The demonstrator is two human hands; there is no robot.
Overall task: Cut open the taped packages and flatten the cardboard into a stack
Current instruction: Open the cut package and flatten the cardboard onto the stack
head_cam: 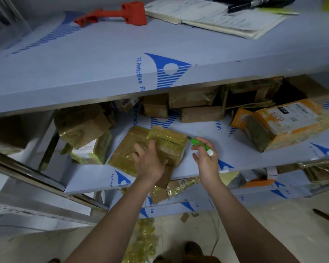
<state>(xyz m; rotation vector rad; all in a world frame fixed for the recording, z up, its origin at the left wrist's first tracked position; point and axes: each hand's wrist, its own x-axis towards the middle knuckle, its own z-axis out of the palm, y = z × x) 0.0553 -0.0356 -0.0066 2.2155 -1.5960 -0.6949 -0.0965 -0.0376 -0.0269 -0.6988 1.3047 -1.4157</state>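
Currently left hand (149, 160) pressed flat on taped package (141, 149); right hand (205, 158) gripped green cutter (199, 145) at 3 o'clock; shelf (207, 133) film read "PE Protective Film"

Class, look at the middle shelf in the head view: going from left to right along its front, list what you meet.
Labelled taped package → flat taped package under the left hand → green cutter in the right hand → orange package.

Middle shelf (207, 130): you see taped cardboard packages (156, 147) and an orange parcel (285, 122) on it.
Top shelf (84, 73): red tool (118, 15), open notebook (207, 18).
Floor (188, 234): tape scraps (144, 238).
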